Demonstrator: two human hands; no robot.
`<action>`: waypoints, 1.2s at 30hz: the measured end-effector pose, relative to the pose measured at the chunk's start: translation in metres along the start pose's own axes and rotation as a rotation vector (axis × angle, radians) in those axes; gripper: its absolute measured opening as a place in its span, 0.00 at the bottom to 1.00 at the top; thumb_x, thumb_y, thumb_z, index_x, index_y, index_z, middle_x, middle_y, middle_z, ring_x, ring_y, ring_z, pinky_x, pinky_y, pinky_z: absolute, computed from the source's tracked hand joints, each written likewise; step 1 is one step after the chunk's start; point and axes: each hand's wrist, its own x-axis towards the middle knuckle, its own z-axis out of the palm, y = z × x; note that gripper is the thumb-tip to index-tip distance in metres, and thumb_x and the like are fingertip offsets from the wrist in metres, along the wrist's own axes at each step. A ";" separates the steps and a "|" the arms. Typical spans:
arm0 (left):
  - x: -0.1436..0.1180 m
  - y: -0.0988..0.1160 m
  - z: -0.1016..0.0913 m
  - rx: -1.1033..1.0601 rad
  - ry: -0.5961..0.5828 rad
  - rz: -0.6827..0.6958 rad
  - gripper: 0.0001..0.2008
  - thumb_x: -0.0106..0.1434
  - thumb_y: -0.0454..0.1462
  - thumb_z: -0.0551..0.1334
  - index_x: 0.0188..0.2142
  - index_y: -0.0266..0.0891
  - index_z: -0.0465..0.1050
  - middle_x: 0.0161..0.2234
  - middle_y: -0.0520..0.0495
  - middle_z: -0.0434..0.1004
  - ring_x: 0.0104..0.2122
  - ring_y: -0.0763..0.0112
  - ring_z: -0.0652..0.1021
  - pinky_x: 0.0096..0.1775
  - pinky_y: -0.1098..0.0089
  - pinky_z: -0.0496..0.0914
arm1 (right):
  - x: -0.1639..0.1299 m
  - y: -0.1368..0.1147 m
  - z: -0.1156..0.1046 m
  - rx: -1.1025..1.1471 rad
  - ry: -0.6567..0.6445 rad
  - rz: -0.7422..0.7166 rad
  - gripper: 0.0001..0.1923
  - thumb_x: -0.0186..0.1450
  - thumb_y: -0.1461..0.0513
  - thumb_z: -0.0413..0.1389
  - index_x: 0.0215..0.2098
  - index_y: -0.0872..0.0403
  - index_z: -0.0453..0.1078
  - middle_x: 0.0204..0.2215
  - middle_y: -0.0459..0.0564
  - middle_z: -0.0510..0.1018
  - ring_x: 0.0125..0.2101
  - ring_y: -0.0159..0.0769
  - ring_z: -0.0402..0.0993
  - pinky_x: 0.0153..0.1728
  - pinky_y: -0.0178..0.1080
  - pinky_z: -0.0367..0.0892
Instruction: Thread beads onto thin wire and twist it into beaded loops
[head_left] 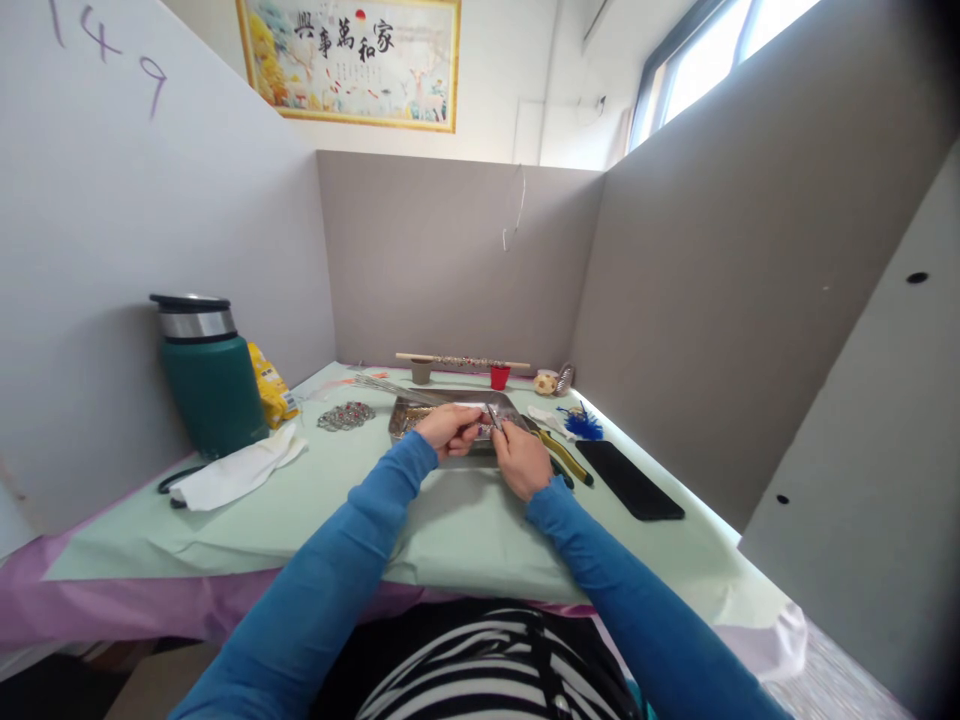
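metal tray (pixel 409 415), shallow, on the green-covered surface (pixel 300 520), centre, holding small beaded pieces too small to make out. left hand (pixel 450 428) over the tray's front edge, grip closed on a small pale item. right hand (pixel 521 460) just beside it, grip closed on a thin metal tool (pixel 493 416) whose tip meets that item. yellow-handled pliers (pixel 566 457) right of the tray; black phone (pixel 628 480) further right; green flask (pixel 210 375) and white cloth (pixel 240 470) far left.

A shiny metal tray (pixel 420 412) is gleaming mid-desk on matt pale-green paper (pixel 465 530) covering the desk; a glossy green flask (pixel 210 385) with brushed-steel collar is standing near the left edge beside crumpled white cloth (pixel 240 472).
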 end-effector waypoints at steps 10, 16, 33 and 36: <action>0.000 0.002 -0.002 -0.169 -0.135 0.001 0.09 0.62 0.37 0.54 0.32 0.31 0.68 0.13 0.58 0.53 0.09 0.85 0.51 0.12 0.81 0.48 | 0.002 -0.004 -0.005 0.771 -0.193 0.042 0.17 0.64 0.52 0.44 0.24 0.53 0.62 0.16 0.43 0.66 0.17 0.29 0.61 0.20 0.33 0.58; -0.001 0.003 -0.003 -0.177 -0.176 0.021 0.09 0.62 0.36 0.55 0.30 0.31 0.67 0.12 0.59 0.53 0.09 0.85 0.50 0.11 0.81 0.47 | 0.002 -0.005 -0.006 1.139 -0.330 0.119 0.16 0.60 0.51 0.50 0.26 0.55 0.64 0.17 0.43 0.65 0.16 0.28 0.61 0.14 0.32 0.58; -0.006 0.006 -0.004 0.144 -0.077 0.102 0.14 0.57 0.44 0.61 0.31 0.32 0.67 0.13 0.58 0.59 0.09 0.85 0.54 0.11 0.79 0.46 | 0.003 0.006 -0.021 1.433 -0.710 0.202 0.15 0.61 0.52 0.51 0.29 0.56 0.66 0.19 0.44 0.67 0.19 0.31 0.66 0.19 0.35 0.64; -0.002 0.002 -0.001 0.140 0.031 0.123 0.13 0.57 0.42 0.60 0.30 0.32 0.67 0.13 0.56 0.62 0.09 0.85 0.55 0.12 0.79 0.48 | 0.005 0.004 -0.012 1.164 -0.500 0.189 0.15 0.61 0.52 0.50 0.30 0.56 0.66 0.21 0.46 0.70 0.21 0.32 0.67 0.20 0.35 0.63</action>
